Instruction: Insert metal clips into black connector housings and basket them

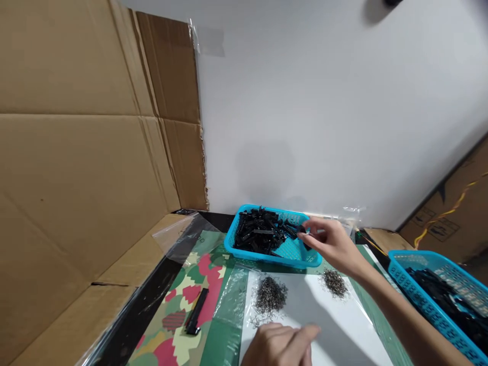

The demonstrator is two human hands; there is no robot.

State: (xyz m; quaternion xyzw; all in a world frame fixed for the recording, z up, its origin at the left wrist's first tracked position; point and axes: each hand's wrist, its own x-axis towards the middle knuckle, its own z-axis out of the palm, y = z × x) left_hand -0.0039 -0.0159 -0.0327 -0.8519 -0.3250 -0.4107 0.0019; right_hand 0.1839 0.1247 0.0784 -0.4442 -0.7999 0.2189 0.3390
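Observation:
My right hand (331, 241) reaches over the right end of a blue basket (274, 258), its thumb and fingers pinched on a small black part (304, 233). Many black plastic parts (257, 231) fill the basket's left side. Low in the view, my left hand (282, 345) is over the white sheet (312, 310), fingers curled together; whatever they hold, if anything, is hidden. Just beyond it lies a pile of small metal pieces (270, 295). A second, smaller metal pile (334, 283) sits below my right wrist.
A long black part (197, 311) lies on the colourful patterned sheet (163, 345) at left. Another blue basket (423, 305) with black parts stands at right. Cardboard (76, 152) rises on the left, a white wall (305, 101) behind. A clear bag (179, 233) lies behind the patterned sheet.

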